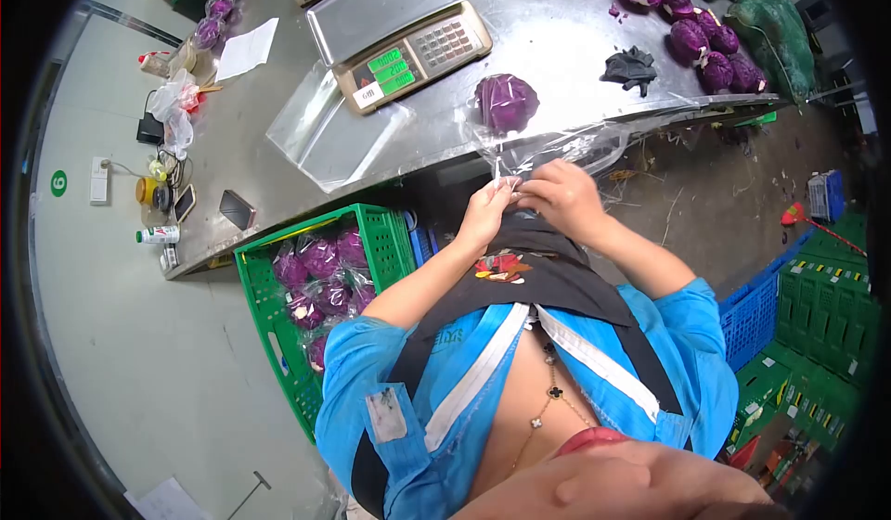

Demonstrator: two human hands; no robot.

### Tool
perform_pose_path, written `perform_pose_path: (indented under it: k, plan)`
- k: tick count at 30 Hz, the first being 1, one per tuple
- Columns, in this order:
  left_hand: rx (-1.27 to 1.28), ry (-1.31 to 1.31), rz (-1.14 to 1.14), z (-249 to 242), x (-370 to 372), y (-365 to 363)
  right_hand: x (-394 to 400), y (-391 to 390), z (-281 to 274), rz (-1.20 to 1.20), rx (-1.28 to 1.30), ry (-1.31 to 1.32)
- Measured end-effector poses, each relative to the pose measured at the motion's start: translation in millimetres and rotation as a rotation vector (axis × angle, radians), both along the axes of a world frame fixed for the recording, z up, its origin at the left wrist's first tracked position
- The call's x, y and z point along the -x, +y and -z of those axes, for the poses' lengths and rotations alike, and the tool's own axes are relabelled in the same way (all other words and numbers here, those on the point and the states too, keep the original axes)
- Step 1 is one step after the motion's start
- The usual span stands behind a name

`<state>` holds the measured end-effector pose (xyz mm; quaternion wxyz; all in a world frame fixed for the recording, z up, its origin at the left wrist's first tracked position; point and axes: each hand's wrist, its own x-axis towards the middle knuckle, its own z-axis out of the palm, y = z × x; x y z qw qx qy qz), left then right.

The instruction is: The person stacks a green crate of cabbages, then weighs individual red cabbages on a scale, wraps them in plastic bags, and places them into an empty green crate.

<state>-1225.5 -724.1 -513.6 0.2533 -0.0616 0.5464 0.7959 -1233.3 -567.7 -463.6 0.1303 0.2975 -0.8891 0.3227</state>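
A red cabbage [507,102] sits at the near edge of the metal table, with clear plastic bag film [566,146] spread from it toward me. My left hand [488,212] is closed, its fingertips pinching a gathered strip of the film just off the table edge. Right beside it, my right hand [562,199] is closed too, thumb and fingers pressed on the same plastic. The fingertips of both hands nearly touch, and exactly how the film lies between them is hard to make out. Both hands are in front of a dark apron [548,283].
A digital scale [408,47] and flat plastic bags [339,135] lie on the metal table [251,121]. Loose red cabbages [689,39], a black glove [631,69] and green net sacks [770,42] are at right. A green crate [387,242] holds wrapped cabbages at lower left.
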Motion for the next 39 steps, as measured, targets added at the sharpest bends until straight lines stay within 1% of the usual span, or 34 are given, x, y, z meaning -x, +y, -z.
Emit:
perform_pose_path:
  k: [1,2,5,6,7,8,9,10,11,12,13,14,15,16,17,18,19,21,22,23,24,25,27,29,30,31,32,33,34,35,36,37,38,39]
  plan:
    - [0.003,0.004,-0.021,-1,-2,-2,0,-7,4,0.003,-0.027,-0.002]
    - [-0.040,-0.088,-0.004,0,0,-5,-1,-10,12,0.009,-0.086,-0.032]
    - [-0.048,-0.152,0.010,1,-2,-6,6,-7,10,-0.058,-0.067,-0.053]
    - [-0.048,-0.154,0.011,1,-2,-5,9,-6,10,-0.106,-0.055,-0.027]
    - [-0.042,-0.127,-0.001,2,-1,-3,12,-5,10,-0.103,-0.056,-0.029]
    - [-0.036,-0.099,-0.016,2,0,0,14,-4,9,-0.169,-0.050,-0.073]
    - [-0.038,-0.098,-0.017,8,1,2,16,-3,8,-0.236,-0.045,-0.116]
    - [0.006,-0.078,-0.067,19,3,5,16,0,2,-0.238,-0.046,-0.115]
    - [0.050,-0.055,-0.118,29,6,5,15,7,-10,-0.428,-0.082,-0.330]
    - [0.016,-0.037,-0.164,32,17,1,14,17,-27,-0.619,-0.120,-0.547]
    - [0.024,0.083,-0.145,28,21,-7,15,33,-63,-0.655,-0.118,-0.662]
    - [0.166,0.173,-0.141,19,20,-12,19,58,-101,-0.672,-0.020,-0.725]
    - [0.311,0.255,-0.131,12,13,-18,17,96,-123,-0.632,0.246,-0.683]
    - [0.419,0.421,-0.127,11,10,-27,7,162,-120,-0.699,0.630,-0.629]
    - [0.528,0.594,-0.127,8,11,-37,8,198,-115,-0.723,0.826,-0.599]
    - [0.615,0.871,-0.154,0,13,-48,9,233,-111,-0.758,1.011,-0.552]
    - [0.620,0.990,-0.154,-4,15,-58,19,246,-95,-0.310,0.829,-0.585]
    - [0.362,1.161,-0.235,-9,22,-78,41,259,-53,0.563,0.403,-0.575]
    - [0.369,0.931,-0.294,-4,28,-92,47,263,-18,0.519,-0.364,-0.687]
    - [0.371,0.702,-0.357,6,38,-100,47,259,13,0.514,-0.370,-0.680]
    - [0.563,0.608,-0.419,17,57,-101,47,253,43,0.457,-0.455,-0.837]
    - [0.914,0.763,-0.327,29,73,-106,54,246,62,0.395,-0.541,-0.990]
    - [1.094,0.923,-0.257,25,85,-88,79,186,68,0.443,-0.087,-0.585]
    - [1.103,0.932,-0.183,28,101,-64,110,128,51,0.418,0.148,-0.403]
    - [1.032,1.004,-0.193,25,112,-50,131,123,80,0.295,0.267,-0.447]
    - [0.958,1.073,-0.208,21,123,-37,145,111,85,0.195,0.265,-0.443]
    - [0.960,1.129,-0.104,29,135,-27,158,99,91,0.093,0.266,-0.442]
    - [0.960,1.177,-0.001,44,145,-19,164,78,75,0.018,0.148,-0.400]
    - [0.857,1.021,0.060,48,157,-13,175,70,79,-0.085,0.183,-0.442]
    - [0.867,1.024,0.046,51,175,-17,186,65,85,-0.189,0.218,-0.486]
    - [0.658,0.755,-0.190,48,195,-25,199,64,81,-0.054,0.362,-0.640]
    - [0.440,0.478,-0.405,42,206,-31,220,66,90,-0.009,0.699,-0.664]
    - [0.445,0.473,-0.406,39,211,-36,239,72,97,-0.014,0.767,-0.660]
    - [0.441,0.523,-0.467,27,213,-39,247,74,88,-0.018,0.834,-0.657]
